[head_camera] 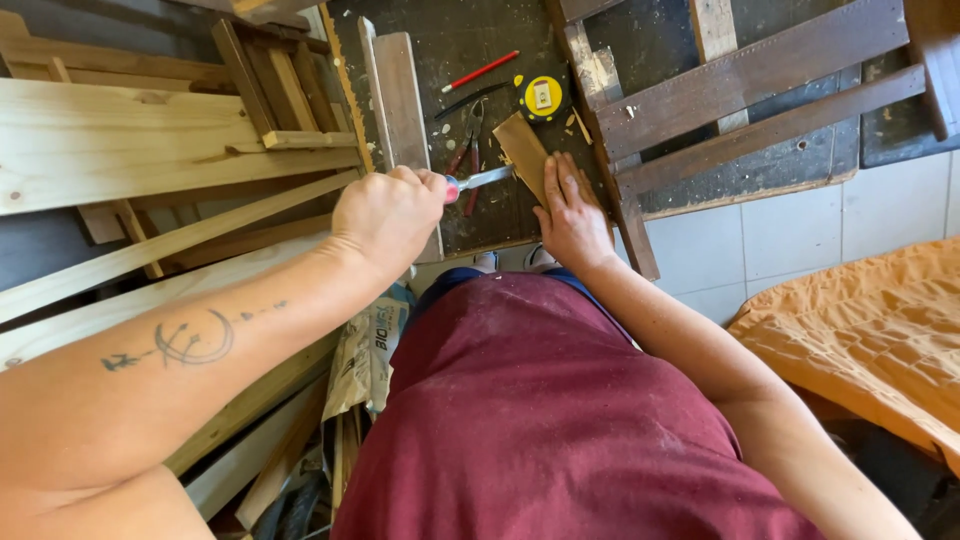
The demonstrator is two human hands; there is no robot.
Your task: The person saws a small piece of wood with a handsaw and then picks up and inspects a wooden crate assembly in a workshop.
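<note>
My left hand [388, 215] is closed around the handle of a chisel [482, 179]. Its steel blade points right and touches a small brown wood piece [522, 148] on the dark workbench [470, 60]. My right hand [570, 215] lies flat with its fingers on the near end of that wood piece and presses it down. A dark slatted wooden frame [745, 95] lies just right of the piece.
A yellow tape measure [541, 97], a red pencil [482, 70] and red-handled pliers [468, 150] lie behind the wood piece. A grey plank [402, 110] stands left of them. Pale timber boards [120, 140] are stacked at left. An orange cloth [880, 330] covers something at right, over white floor tiles [760, 240].
</note>
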